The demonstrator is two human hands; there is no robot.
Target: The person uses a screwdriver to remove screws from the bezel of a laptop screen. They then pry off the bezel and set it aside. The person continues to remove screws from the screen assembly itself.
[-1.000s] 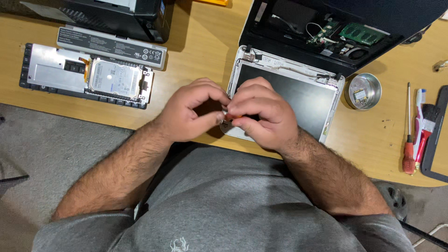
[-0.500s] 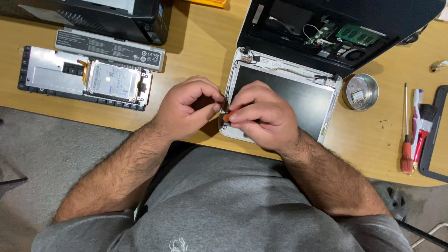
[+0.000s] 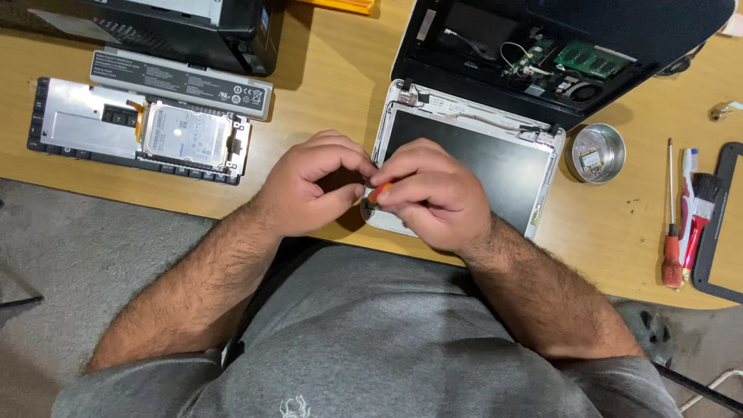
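An opened laptop lies on the wooden table, its white-framed screen panel flat toward me and its dark base with exposed boards behind. My right hand grips a small orange-handled tool at the panel's near left corner. My left hand is curled beside it, fingertips meeting the tool; whether it holds anything is hidden.
A keyboard tray with a hard drive and a grey battery pack lie at left. A round metal tin sits right of the screen. A red-handled screwdriver, a brush and a black frame lie at the far right.
Both hands have stayed together at the panel's corner. The orange tool handle now shows between the fingers, where it was hidden a second ago.
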